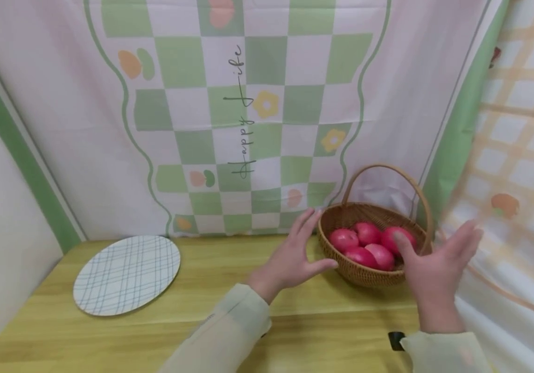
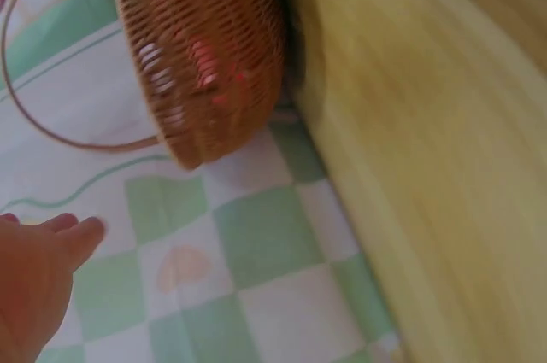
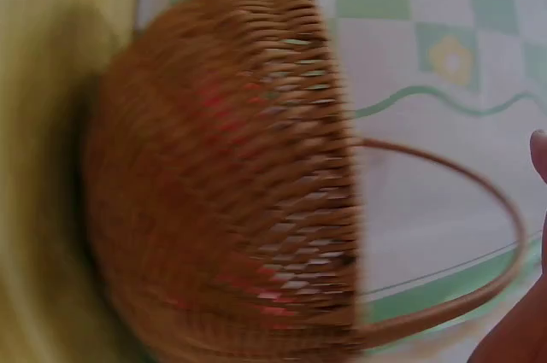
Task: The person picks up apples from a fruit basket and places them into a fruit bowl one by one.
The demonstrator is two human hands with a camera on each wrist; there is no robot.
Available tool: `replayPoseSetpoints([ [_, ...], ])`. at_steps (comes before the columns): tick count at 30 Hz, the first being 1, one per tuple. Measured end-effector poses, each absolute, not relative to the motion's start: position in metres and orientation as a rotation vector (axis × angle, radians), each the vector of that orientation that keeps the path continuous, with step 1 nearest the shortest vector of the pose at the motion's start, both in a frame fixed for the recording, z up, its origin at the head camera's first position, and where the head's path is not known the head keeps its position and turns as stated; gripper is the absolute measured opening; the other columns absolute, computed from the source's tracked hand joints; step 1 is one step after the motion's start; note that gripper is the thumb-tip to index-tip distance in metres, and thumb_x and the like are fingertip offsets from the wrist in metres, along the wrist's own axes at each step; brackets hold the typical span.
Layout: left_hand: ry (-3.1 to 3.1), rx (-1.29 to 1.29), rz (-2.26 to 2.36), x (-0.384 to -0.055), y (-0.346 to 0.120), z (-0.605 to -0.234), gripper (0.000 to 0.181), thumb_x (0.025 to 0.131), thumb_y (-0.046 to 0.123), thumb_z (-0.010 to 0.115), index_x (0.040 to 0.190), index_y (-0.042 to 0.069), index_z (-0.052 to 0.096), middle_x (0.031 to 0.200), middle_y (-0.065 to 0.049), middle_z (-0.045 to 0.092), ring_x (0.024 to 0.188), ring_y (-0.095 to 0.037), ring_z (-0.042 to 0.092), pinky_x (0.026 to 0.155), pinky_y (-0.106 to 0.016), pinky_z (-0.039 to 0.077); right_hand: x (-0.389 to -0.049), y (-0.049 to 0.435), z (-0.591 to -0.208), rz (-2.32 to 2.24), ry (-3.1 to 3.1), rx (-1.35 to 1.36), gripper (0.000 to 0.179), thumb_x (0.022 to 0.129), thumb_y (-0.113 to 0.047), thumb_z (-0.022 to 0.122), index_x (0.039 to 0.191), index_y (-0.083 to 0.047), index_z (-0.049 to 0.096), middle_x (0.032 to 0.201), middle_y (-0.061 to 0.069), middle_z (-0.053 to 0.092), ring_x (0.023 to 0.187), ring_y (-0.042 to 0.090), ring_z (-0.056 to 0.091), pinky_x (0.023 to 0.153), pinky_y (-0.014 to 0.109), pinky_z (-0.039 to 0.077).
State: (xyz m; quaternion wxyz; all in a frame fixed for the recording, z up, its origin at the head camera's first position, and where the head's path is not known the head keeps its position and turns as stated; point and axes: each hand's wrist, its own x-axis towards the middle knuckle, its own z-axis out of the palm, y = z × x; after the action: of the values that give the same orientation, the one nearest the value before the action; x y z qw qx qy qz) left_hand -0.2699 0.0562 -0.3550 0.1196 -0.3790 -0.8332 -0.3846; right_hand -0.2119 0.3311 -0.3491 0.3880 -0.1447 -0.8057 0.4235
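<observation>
Left grip (image 1: 289,260) and right grip (image 1: 436,269), spread wide, flank the basket (image 1: 362,273); only head view shows a plate (image 1: 127,274).

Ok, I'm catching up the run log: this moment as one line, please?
left hand: beside basket, empty; right hand: beside basket, empty; basket: on table, holds red items; plate: on table

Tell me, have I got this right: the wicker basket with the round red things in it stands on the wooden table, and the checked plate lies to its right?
Not quite: the head view shows the checked plate to the left of the wicker basket, which does stand on the wooden table with the round red things in it.
</observation>
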Motion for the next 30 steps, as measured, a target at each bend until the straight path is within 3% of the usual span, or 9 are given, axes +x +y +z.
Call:
replayPoseSetpoints([
  [4, -2.416, -1.046, -1.407, -0.277, 0.074, -0.364, 0.099, 0.088, 0.048, 0.074, 0.161, 0.028, 0.010, 0.164, 0.003, 0.015, 0.144, -0.020, 0.026, 0.112, -0.045, 0.030, -0.219, 0.339, -0.360, 1.313, -2.103, -0.490, 0.114, 0.088, -0.048, 0.072, 0.158, -0.027, -0.016, 0.163, 0.002, -0.019, 0.147, 0.021, -0.016, 0.116, 0.050, -0.001],
  [10, -2.459, -0.865, -1.721, -0.283, 0.097, -0.380, 0.092, 0.088, 0.052, 0.071, 0.160, 0.030, 0.018, 0.160, 0.013, 0.023, 0.143, -0.015, 0.026, 0.115, -0.041, 0.026, -0.236, 0.344, -0.375, 1.416, -2.097, -0.463, 0.090, 0.091, -0.035, 0.073, 0.160, -0.018, 0.019, 0.161, 0.012, 0.024, 0.144, 0.029, 0.025, 0.117, 0.043, 0.020],
  [13, -2.477, -0.806, -1.831, -0.284, 0.107, -0.385, 0.089, 0.088, 0.051, 0.072, 0.159, 0.030, 0.023, 0.157, 0.014, 0.028, 0.142, -0.015, 0.028, 0.114, -0.040, 0.027, -0.240, 0.346, -0.381, 1.357, -2.159, -0.487, 0.085, 0.090, -0.018, 0.074, 0.158, -0.010, 0.024, 0.157, 0.015, 0.032, 0.140, 0.032, 0.033, 0.114, 0.045, 0.028],
  [18, -2.495, -0.719, -1.922, -0.284, 0.117, -0.390, 0.079, 0.091, 0.051, 0.069, 0.156, 0.025, 0.034, 0.154, 0.005, 0.038, 0.139, -0.015, 0.034, 0.113, -0.039, 0.030, -0.241, 0.346, -0.387, 1.309, -2.198, -0.511, 0.082, 0.078, 0.008, 0.066, 0.153, -0.002, 0.034, 0.142, 0.022, 0.047, 0.120, 0.033, 0.049, 0.089, 0.035, 0.048],
  [20, -2.500, -0.677, -1.923, -0.284, 0.121, -0.392, 0.073, 0.092, 0.050, 0.068, 0.153, 0.021, 0.040, 0.150, 0.002, 0.043, 0.135, -0.013, 0.040, 0.110, -0.037, 0.034, -0.241, 0.343, -0.388, 1.289, -2.198, -0.511, 0.079, 0.076, 0.010, 0.064, 0.150, 0.002, 0.037, 0.140, 0.024, 0.048, 0.116, 0.035, 0.049, 0.084, 0.033, 0.047],
  [25, -2.504, -0.568, -1.851, -0.286, 0.129, -0.399, 0.057, 0.097, 0.038, 0.066, 0.141, 0.007, 0.050, 0.131, -0.008, 0.050, 0.104, -0.014, 0.054, 0.094, -0.032, 0.046, -0.238, 0.326, -0.391, 1.211, -2.206, -0.470, 0.074, 0.075, 0.009, 0.065, 0.144, 0.009, 0.040, 0.142, 0.030, 0.038, 0.123, 0.040, 0.042, 0.099, 0.050, 0.039],
  [27, -2.517, -0.518, -1.784, -0.287, 0.131, -0.402, 0.052, 0.097, 0.028, 0.067, 0.139, 0.002, 0.051, 0.129, -0.008, 0.047, 0.102, -0.017, 0.055, 0.095, -0.032, 0.046, -0.238, 0.318, -0.392, 1.181, -2.206, -0.446, 0.071, 0.073, 0.009, 0.065, 0.141, 0.010, 0.044, 0.138, 0.030, 0.042, 0.121, 0.041, 0.043, 0.100, 0.052, 0.038],
  [30, -2.540, -0.463, -1.693, -0.289, 0.132, -0.405, 0.052, 0.092, 0.015, 0.068, 0.139, 0.000, 0.051, 0.132, -0.005, 0.043, 0.113, -0.021, 0.056, 0.102, -0.031, 0.042, -0.239, 0.310, -0.393, 1.160, -2.204, -0.411, 0.068, 0.071, 0.009, 0.066, 0.137, 0.011, 0.047, 0.133, 0.029, 0.047, 0.118, 0.040, 0.047, 0.098, 0.051, 0.039],
])
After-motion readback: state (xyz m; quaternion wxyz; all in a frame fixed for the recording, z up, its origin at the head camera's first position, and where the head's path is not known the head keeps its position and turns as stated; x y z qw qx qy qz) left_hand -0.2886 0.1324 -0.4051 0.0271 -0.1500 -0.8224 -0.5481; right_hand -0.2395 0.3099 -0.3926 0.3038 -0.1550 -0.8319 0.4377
